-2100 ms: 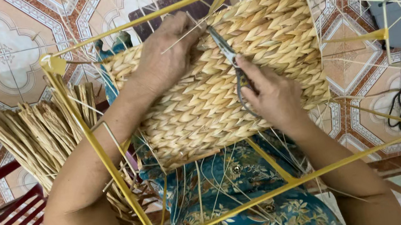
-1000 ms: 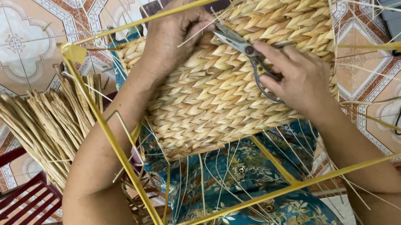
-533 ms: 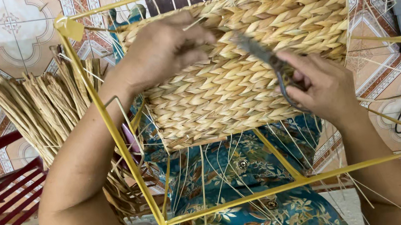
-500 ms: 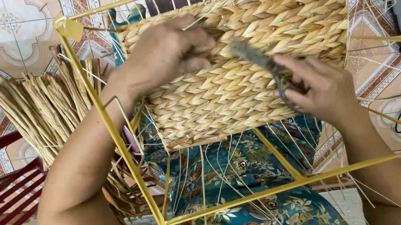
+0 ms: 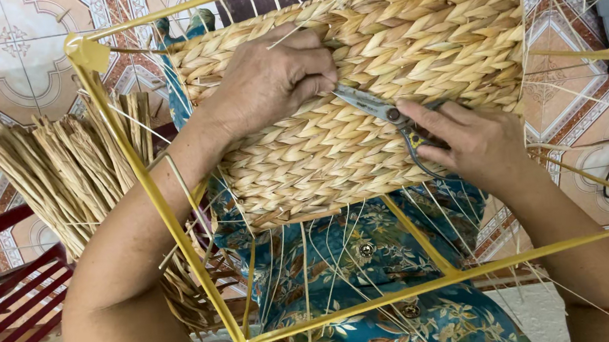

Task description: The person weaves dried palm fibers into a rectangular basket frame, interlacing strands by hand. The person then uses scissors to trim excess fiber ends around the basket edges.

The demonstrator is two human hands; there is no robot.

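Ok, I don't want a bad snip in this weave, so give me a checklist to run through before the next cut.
1. Scissors held by the right hand, fingers in the loops: ok.
2. Left hand pressed on the woven panel, steadying it: ok.
3. Blade tips clear of the left fingers: not ok, the tips lie right at the fingertips.
4. Strand to be cut visible between the blades: cannot tell, the hand hides it.
5. Yellow frame clear of the blades: ok.
6. Loose strip bundle out of the cutting area, off to the left: ok.
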